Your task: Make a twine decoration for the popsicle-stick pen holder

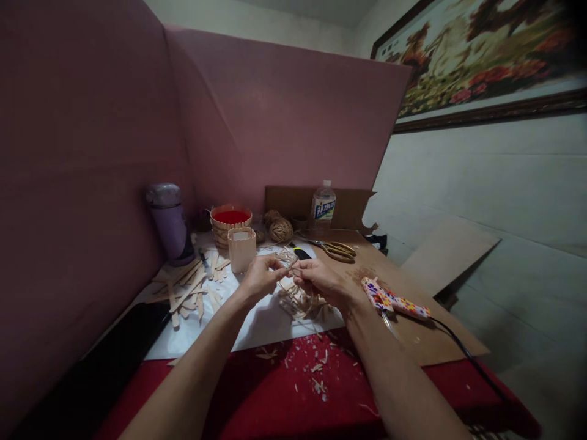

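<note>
My left hand (262, 278) and my right hand (320, 279) meet over the middle of the work surface, fingertips almost touching. Both pinch a thin strand of tan twine (291, 265) between thumb and fingers. Below them lies a loose tangle of twine (300, 304) on white paper (261, 333). Just beyond my left hand stands a small cup made of craft sticks (241, 252). A larger stick-sided container with a red inside (230, 219) is behind it. The exact way the strand runs between my fingers is too small to make out.
Craft sticks (186, 287) lie scattered at left beside a purple bottle (172, 226). Balls of twine (280, 230), scissors (337, 249) and a clear plastic bottle (323, 205) are at the back. A flowered glue gun (394, 300) with a cord rests on brown board (447, 345) at right.
</note>
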A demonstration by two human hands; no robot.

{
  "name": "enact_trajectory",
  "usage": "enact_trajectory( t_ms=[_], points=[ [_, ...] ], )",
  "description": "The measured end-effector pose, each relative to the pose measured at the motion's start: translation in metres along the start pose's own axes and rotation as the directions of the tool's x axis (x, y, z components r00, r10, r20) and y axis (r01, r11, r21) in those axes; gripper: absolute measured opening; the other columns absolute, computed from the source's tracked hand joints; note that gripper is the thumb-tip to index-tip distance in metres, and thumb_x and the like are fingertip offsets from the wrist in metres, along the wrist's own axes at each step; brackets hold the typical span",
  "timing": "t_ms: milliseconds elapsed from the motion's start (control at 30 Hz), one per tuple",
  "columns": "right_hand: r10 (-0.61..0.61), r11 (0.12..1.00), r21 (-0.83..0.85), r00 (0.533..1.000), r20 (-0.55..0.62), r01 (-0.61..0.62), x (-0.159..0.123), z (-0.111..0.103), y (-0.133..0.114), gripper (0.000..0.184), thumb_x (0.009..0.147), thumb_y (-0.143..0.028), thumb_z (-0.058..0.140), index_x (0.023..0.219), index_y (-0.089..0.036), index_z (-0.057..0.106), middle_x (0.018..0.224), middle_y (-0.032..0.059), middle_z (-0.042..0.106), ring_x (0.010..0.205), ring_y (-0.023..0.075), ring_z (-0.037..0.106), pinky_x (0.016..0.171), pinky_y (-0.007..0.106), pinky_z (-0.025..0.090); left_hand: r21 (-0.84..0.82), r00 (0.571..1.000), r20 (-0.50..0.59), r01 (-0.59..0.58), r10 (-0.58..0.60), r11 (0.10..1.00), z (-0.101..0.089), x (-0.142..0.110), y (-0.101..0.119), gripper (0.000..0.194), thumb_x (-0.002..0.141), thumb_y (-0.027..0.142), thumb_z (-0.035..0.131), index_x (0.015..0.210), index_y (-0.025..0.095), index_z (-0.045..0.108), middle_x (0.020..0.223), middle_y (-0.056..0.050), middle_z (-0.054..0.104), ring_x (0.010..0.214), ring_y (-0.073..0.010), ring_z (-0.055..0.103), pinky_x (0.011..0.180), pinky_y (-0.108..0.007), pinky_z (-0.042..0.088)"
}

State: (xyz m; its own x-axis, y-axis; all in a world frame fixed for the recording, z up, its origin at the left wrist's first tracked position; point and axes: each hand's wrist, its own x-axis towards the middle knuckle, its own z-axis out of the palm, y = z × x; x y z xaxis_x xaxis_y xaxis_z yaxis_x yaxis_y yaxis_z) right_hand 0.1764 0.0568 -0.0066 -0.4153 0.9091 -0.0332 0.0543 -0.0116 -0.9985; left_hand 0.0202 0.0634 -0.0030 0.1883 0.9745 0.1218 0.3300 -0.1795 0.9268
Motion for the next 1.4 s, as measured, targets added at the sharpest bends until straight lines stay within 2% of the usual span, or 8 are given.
enact_trajectory(
  t_ms=[200, 367, 633, 767, 967, 1133, 1300, 1400],
  points=[
    [-0.008, 0.999, -0.038, 1.0, -0.009, 0.007, 0.0, -0.002, 0.001, 0.019, 0.07, -0.031, 0.057, 0.063, -0.014, 0.05, 0.049, -0.005, 0.039, 0.039, 0.0037, 0.027, 0.038, 0.02, 0.017, -0.107, 0.993, 0.113, 0.03, -0.018, 0.994, 0.001, -0.006, 0.009, 0.012, 0.074, 0.015, 0.05, 0.063, 0.012, 0.053, 0.048, 0.002, 0.054, 0.029, -0.0051, 0.043, 0.027, -0.016, 0.024],
    [-0.026, 0.996, -0.083, 1.0, -0.005, 0.025, -0.002, -0.001, -0.001, 0.018, 0.072, -0.029, 0.053, 0.061, -0.015, 0.05, 0.048, -0.0053, 0.039, 0.037, 0.0033, 0.027, 0.037, 0.02, 0.017, -0.102, 0.995, 0.097, 0.006, 0.004, 0.995, 0.001, -0.006, 0.009, 0.016, 0.072, 0.025, 0.058, 0.066, 0.011, 0.057, 0.041, 0.004, 0.048, 0.029, -0.0067, 0.044, 0.026, -0.016, 0.023],
    [-0.047, 0.983, -0.182, 0.997, -0.065, 0.035, -0.002, 0.004, -0.007, 0.011, 0.068, -0.021, 0.052, 0.063, -0.013, 0.056, 0.06, 0.0007, 0.053, 0.048, 0.0062, 0.042, 0.043, 0.019, 0.027, 0.033, 0.999, -0.007, 0.04, -0.04, 0.999, 0.002, -0.006, 0.012, 0.012, 0.067, 0.01, 0.052, 0.066, 0.009, 0.064, 0.032, 0.006, 0.043, 0.026, -0.0037, 0.034, 0.03, -0.016, 0.024],
    [-0.004, 0.982, -0.186, 0.996, -0.087, -0.012, -0.001, 0.004, -0.005, 0.01, 0.068, -0.021, 0.052, 0.065, -0.013, 0.056, 0.059, -0.0001, 0.052, 0.045, 0.0055, 0.038, 0.041, 0.02, 0.023, 0.067, 1.0, -0.001, 0.014, -0.014, 0.998, 0.003, -0.004, 0.01, 0.011, 0.064, 0.009, 0.051, 0.06, 0.011, 0.062, 0.031, 0.007, 0.041, 0.025, -0.0027, 0.031, 0.03, -0.015, 0.023],
    [-0.016, 0.988, -0.153, 0.998, -0.063, 0.006, 0.003, 0.002, 0.0, 0.01, 0.067, -0.021, 0.05, 0.061, -0.013, 0.054, 0.052, -0.003, 0.046, 0.041, 0.0045, 0.033, 0.039, 0.02, 0.02, 0.025, 0.996, 0.063, 0.06, -0.061, 0.998, 0.003, -0.005, 0.011, 0.004, 0.061, 0.009, 0.054, 0.06, 0.012, 0.057, 0.037, 0.005, 0.048, 0.031, -0.007, 0.044, 0.03, -0.016, 0.025],
    [-0.05, 0.987, -0.156, 0.998, -0.034, 0.044, 0.005, -0.002, 0.003, 0.011, 0.067, -0.022, 0.051, 0.062, -0.013, 0.055, 0.05, -0.0037, 0.043, 0.041, 0.0042, 0.032, 0.038, 0.019, 0.018, -0.025, 0.999, 0.0, 0.052, -0.052, 0.998, 0.002, -0.007, 0.015, 0.004, 0.061, 0.009, 0.054, 0.059, 0.012, 0.055, 0.034, 0.008, 0.042, 0.028, -0.0034, 0.035, 0.031, -0.015, 0.024],
    [-0.053, 0.989, -0.143, 0.998, -0.033, 0.047, 0.004, -0.003, 0.002, 0.011, 0.068, -0.022, 0.05, 0.062, -0.013, 0.054, 0.051, -0.0035, 0.043, 0.04, 0.004, 0.031, 0.038, 0.019, 0.018, -0.137, 0.995, 0.047, 0.095, -0.089, 0.986, 0.002, -0.006, 0.016, 0.01, 0.058, 0.003, 0.05, 0.058, 0.013, 0.052, 0.033, 0.01, 0.039, 0.026, -0.0028, 0.032, 0.031, -0.016, 0.02],
    [-0.052, 0.987, -0.151, 0.998, -0.039, 0.045, 0.004, -0.002, 0.001, 0.01, 0.067, -0.021, 0.051, 0.062, -0.013, 0.054, 0.05, -0.0036, 0.042, 0.04, 0.0041, 0.031, 0.037, 0.019, 0.018, -0.177, 0.991, 0.083, 0.119, -0.106, 0.977, 0.001, -0.005, 0.013, 0.011, 0.058, 0.003, 0.048, 0.061, 0.013, 0.052, 0.038, 0.008, 0.047, 0.025, -0.0028, 0.033, 0.03, -0.016, 0.019]
  ],
)
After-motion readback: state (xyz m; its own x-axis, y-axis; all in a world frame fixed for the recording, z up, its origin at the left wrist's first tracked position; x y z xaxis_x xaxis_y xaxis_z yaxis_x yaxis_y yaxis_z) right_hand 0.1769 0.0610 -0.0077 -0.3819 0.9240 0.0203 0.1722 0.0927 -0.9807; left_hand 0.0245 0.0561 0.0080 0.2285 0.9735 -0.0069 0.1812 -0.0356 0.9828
